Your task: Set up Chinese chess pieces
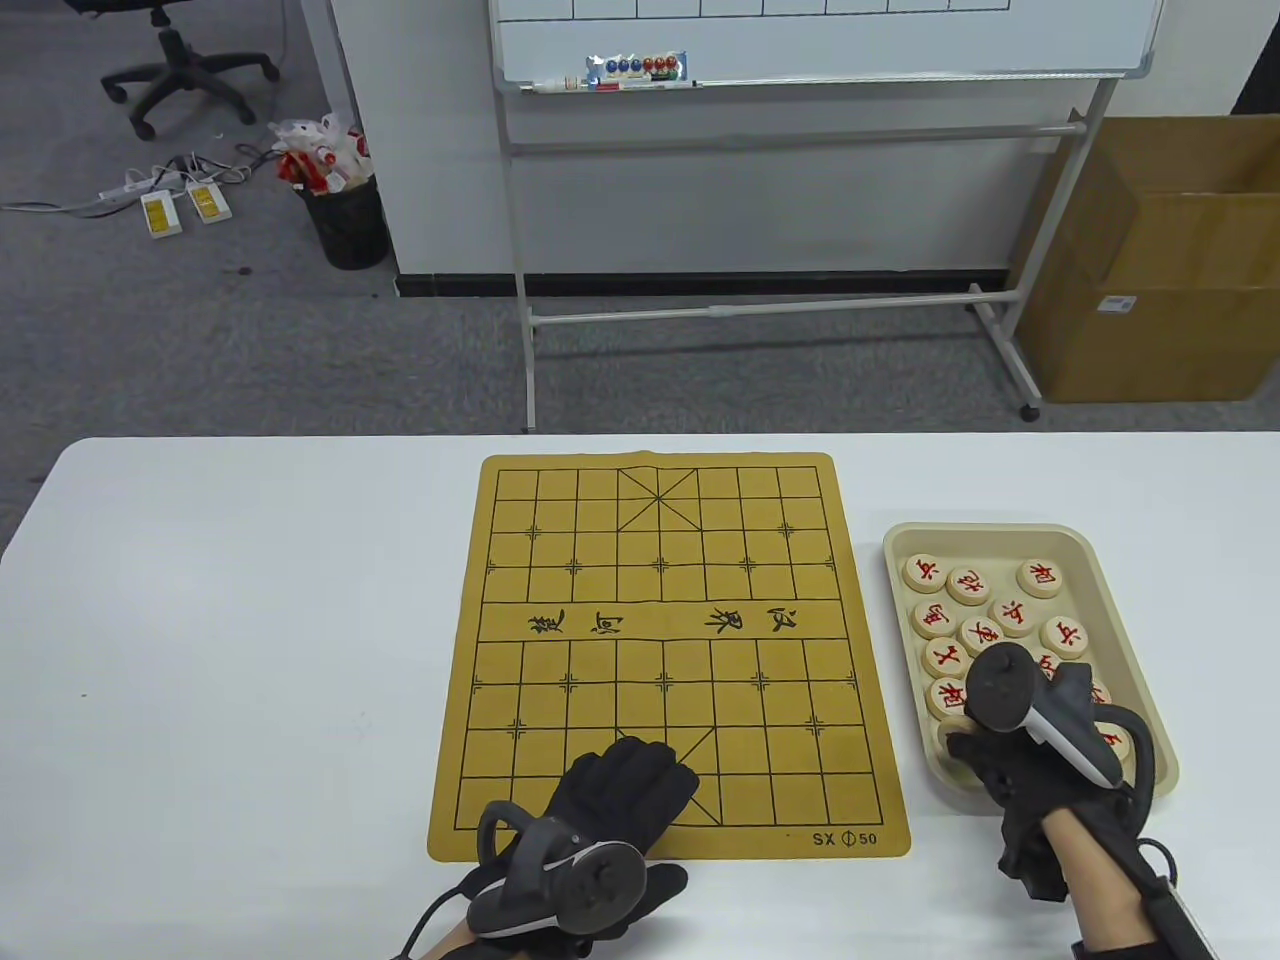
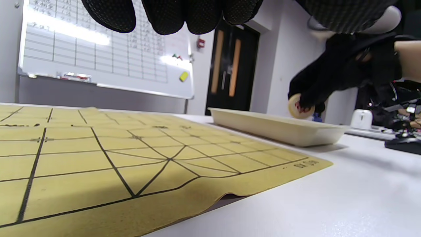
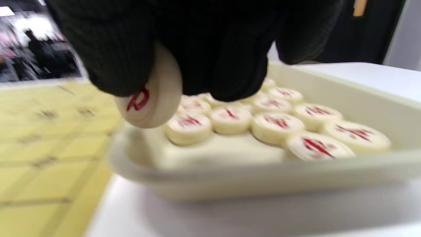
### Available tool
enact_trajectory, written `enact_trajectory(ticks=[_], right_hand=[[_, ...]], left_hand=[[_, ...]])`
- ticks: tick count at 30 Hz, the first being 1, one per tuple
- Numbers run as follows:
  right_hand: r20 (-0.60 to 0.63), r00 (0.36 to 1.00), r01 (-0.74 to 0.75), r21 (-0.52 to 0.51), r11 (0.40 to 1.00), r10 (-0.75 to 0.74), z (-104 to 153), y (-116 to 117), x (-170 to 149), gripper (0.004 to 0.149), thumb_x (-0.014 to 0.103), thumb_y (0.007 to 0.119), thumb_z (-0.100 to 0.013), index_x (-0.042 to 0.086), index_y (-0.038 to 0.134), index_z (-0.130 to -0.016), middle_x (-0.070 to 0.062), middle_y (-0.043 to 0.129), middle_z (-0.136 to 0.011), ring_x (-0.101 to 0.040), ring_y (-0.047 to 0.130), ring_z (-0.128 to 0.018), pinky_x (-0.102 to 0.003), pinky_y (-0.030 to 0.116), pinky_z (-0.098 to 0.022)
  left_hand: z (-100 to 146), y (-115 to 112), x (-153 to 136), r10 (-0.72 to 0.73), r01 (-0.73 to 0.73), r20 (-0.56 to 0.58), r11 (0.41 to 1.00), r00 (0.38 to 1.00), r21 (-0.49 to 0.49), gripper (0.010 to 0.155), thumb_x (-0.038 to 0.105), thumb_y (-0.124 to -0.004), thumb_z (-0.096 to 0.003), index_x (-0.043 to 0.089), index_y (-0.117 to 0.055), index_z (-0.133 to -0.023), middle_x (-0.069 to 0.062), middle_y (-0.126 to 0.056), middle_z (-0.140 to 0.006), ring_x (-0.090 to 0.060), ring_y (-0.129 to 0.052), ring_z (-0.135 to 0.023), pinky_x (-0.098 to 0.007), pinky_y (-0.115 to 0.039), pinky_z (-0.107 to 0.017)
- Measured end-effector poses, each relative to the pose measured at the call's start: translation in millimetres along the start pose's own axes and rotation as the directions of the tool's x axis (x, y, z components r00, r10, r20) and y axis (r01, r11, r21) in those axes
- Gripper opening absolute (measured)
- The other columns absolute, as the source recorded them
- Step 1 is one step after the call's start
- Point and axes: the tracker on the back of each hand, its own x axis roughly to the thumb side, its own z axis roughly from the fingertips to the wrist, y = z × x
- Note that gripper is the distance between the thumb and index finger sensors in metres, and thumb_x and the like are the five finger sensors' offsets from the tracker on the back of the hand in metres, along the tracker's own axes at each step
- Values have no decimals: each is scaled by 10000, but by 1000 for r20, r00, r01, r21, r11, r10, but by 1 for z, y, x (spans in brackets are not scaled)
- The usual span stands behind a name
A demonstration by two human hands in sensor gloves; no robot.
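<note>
A yellow chess board mat (image 1: 660,640) lies in the middle of the white table, with no pieces on it. To its right a cream tray (image 1: 1080,540) holds several round pieces with red characters (image 1: 1040,578). My right hand (image 1: 985,745) hovers over the tray's near end and pinches one red-marked piece (image 3: 149,98), lifted above the tray rim (image 3: 230,177). The same piece (image 2: 299,107) shows in the left wrist view. My left hand (image 1: 625,785) rests flat on the mat's near edge, fingers straight, holding nothing.
A whiteboard on a wheeled stand (image 1: 800,60) is behind the table. A cardboard box (image 1: 1170,260) sits on the floor at the right, a black bin (image 1: 345,215) and an office chair (image 1: 185,60) at the left. Bare white tabletop (image 1: 230,640) spreads left of the mat.
</note>
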Motion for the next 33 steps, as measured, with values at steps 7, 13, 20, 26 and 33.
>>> enact_trajectory(ticks=[7,13,20,26,33], right_hand=[[373,873,325,35,945,-314,37,-8,53,521,354,779,-485,179,776,-975,-110,896,-833,-278,948,-640,-593,665,-687],[467,709,410,338,847,-529,53,14,100,595,287,753,-497,85,653,-1048,-159,832,-891,-275,964,-648,-586,696,-675],[428,618,491,445,749,-659,60,39,126,715,326,796,-475,19,552,-1073,-147,904,-813,-244,1013,-560,-555,756,-634],[446,625,466,445,765,-641,65,43,133,719,326,797,-474,8,555,-1071,-158,907,-800,-249,1009,-536,-558,758,-624],[450,633,461,433,774,-629,68,45,134,702,325,788,-476,5,574,-1063,-163,909,-791,-253,1002,-516,-558,759,-616]], left_hand=[[-3,5,14,-14,11,26,995,1000,100,836,590,-702,-378,290,-389,-1092,-36,-529,-1138,-297,-613,-1057,-547,-615,-769],[-1,8,27,-37,25,53,976,998,218,861,591,-749,-359,284,-402,-1085,-28,-610,-1077,-250,-735,-962,-500,-702,-727],[1,5,39,-115,93,76,966,990,239,845,613,-777,-331,269,-514,-1057,-11,-746,-993,-217,-853,-864,-469,-788,-663],[1,4,41,-136,115,80,968,988,224,775,609,-803,-322,259,-647,-995,-1,-850,-905,-197,-933,-771,-447,-843,-606],[-3,3,46,-172,149,113,971,979,186,794,615,-767,-334,210,-631,-1003,-23,-839,-904,-214,-921,-772,-461,-832,-613]])
